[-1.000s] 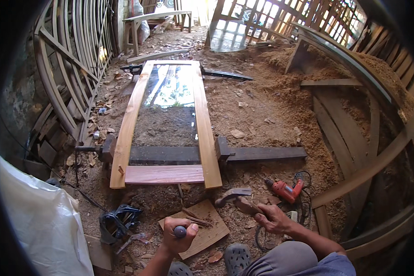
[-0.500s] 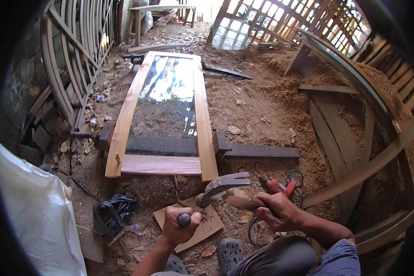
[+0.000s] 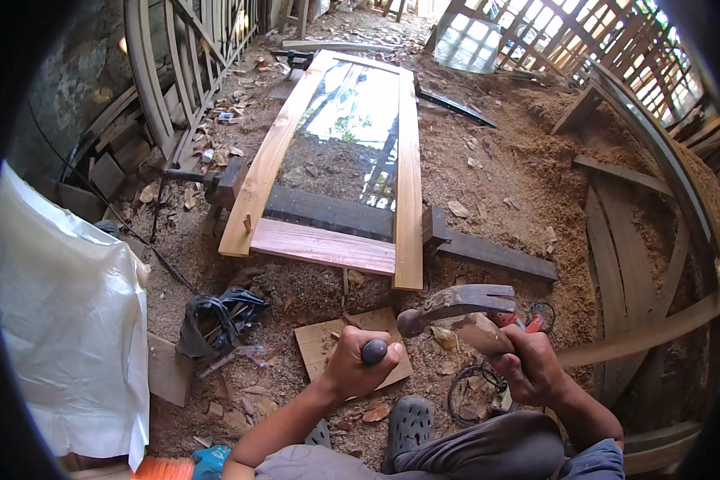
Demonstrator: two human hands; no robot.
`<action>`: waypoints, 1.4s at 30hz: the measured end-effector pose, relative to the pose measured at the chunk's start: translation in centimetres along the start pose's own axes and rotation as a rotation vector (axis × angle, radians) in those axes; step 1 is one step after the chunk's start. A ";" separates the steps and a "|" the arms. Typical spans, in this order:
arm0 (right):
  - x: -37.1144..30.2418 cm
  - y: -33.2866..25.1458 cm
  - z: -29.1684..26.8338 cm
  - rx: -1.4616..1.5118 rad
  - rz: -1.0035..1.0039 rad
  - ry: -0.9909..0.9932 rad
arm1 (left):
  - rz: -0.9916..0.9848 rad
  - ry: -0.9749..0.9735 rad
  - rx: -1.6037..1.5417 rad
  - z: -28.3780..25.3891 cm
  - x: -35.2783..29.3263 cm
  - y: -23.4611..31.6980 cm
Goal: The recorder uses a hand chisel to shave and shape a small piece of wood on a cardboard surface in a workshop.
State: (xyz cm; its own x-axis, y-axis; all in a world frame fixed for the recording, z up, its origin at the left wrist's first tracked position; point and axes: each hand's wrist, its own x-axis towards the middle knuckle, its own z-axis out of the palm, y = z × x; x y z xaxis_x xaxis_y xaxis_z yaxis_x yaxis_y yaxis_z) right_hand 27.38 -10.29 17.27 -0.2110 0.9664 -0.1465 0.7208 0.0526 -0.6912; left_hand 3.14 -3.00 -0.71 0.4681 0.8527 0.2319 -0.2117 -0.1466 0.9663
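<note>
My left hand (image 3: 356, 360) is closed around an upright hand tool whose dark, rounded handle end (image 3: 374, 350) points up at me; its lower part is hidden. Under that hand lies a small flat wooden board (image 3: 316, 342) on the ground, with a narrow stick-like piece at its far edge. My right hand (image 3: 530, 364) grips the wooden handle of a claw hammer (image 3: 464, 300). The hammer's striking face is just right of the tool's handle end, apart from it, and the claw points right.
Ahead lies a wooden frame (image 3: 409, 184) with a glass pane, held across by dark bar clamps (image 3: 496, 254). A red power drill (image 3: 534, 323) is partly hidden behind the hammer. Black plastic bag (image 3: 216, 320) and white sheet (image 3: 72, 320) stand left; curved timber (image 3: 640, 332) right. Sawdust covers the ground.
My view has turned left and down, so the scene sits further right. Both hands keep their grips, and the hammer stays close to the handle end. Orange and blue items appear at lower left.
</note>
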 end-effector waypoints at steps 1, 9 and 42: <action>0.2 0.0 0.2 0.015 0.012 0.006 | -0.005 0.005 -0.009 -0.1 -0.2 -0.1; -3.0 3.4 1.4 0.154 0.022 0.425 | 0.247 -0.004 0.052 -1.1 4.2 0.6; -0.7 0.5 1.8 -0.368 -0.127 0.064 | 0.094 0.022 -0.042 0.2 -0.9 -0.8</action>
State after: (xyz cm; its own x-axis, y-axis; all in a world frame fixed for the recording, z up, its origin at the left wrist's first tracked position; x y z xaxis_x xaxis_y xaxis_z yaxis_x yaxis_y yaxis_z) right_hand 26.68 -11.43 15.75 -0.2808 0.9595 -0.0238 0.8824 0.2483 -0.3996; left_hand 3.04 -3.75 -1.70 0.4257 0.8469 0.3187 -0.2901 -0.2059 0.9346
